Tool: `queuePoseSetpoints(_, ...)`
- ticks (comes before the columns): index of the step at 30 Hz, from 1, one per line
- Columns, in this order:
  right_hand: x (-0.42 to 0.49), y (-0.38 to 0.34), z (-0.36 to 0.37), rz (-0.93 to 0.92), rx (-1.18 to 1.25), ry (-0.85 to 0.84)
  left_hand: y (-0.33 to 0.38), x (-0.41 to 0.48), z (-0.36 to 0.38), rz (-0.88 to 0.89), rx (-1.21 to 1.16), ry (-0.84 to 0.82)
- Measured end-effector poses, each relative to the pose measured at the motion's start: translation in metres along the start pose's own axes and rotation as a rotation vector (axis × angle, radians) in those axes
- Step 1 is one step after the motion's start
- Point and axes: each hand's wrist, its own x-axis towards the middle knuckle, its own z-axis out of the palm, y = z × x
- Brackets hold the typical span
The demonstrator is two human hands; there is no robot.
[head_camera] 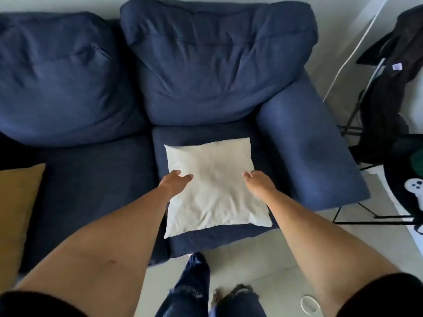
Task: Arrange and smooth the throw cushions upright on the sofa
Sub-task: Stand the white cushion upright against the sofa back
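A white square cushion (215,184) lies flat on the right seat of the dark blue sofa (96,179). My left hand (176,180) rests on the cushion's left edge with fingers curled loosely. My right hand (257,181) is over the cushion's right side, fingers slightly apart, touching or just above the fabric. Neither hand has the cushion lifted. A mustard yellow cushion (16,216) lies flat on the left seat, partly cut off by the frame edge.
Two large blue back cushions (212,60) stand behind the seats. The sofa's right armrest (306,143) is beside the white cushion. A black stand with dark clothing (389,92) stands to the right. My legs in jeans (194,284) are on the tiled floor.
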Motion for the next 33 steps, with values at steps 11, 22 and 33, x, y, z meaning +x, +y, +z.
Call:
queuePoseSetpoints(11,0.152,-0.001,0.01,0.25,0.305,0.055,0.006,0.118,0.021,-0.302,-0.481,0.142)
queuePoseSetpoints(22,0.194,-0.019,0.007,0.163,0.806,0.048,0.027,0.128,0.013,-0.315,-0.826,0.193)
queuePoseSetpoints(33,0.196,-0.115,-0.093,-0.186,0.805,0.498,0.134,0.107,-0.061,0.136,-1.047,0.534)
